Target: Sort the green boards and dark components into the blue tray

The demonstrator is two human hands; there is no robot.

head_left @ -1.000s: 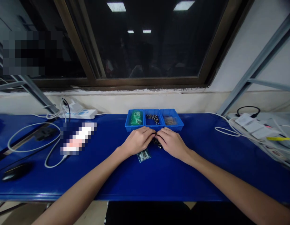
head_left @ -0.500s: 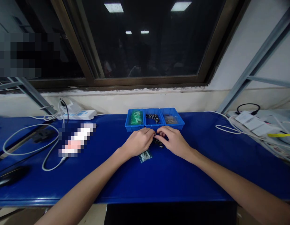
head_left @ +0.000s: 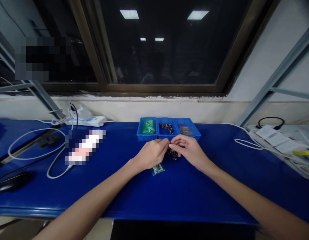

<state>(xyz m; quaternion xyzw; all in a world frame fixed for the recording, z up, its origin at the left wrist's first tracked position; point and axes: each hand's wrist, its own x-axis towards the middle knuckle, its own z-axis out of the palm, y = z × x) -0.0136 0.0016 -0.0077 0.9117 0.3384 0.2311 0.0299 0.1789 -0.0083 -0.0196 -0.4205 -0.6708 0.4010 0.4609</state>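
In the head view, the left hand (head_left: 153,154) reaches in just below the centre of the frame, back upward, fingers bunched; whether they pinch anything cannot be told. The right hand (head_left: 190,151) comes in from the lower right, its thumb and forefinger narrowly spaced near the left fingertips and its other fingers curled; whether it holds something cannot be told either. The black parts (head_left: 173,154) lie in a small heap on the blue desk (head_left: 194,196), right of the lower centre, partly hidden by both hands. A small bag (head_left: 158,170) of pale, slim pieces lies below the left hand, partly covered by it. Just above the hands, three blue bins stand side by side: the left bin (head_left: 147,137) has a green bag (head_left: 149,126), the middle bin (head_left: 160,134) dark parts (head_left: 166,127), the right bin (head_left: 197,134) a clear bag (head_left: 184,130). At the left of the frame are a mouse (head_left: 16,181), a white cable (head_left: 51,166) and a power strip (head_left: 94,121); at the right edge, white blocks (head_left: 268,133) and a yellow strip (head_left: 303,153). A dark window (head_left: 166,63) fills the upper middle.
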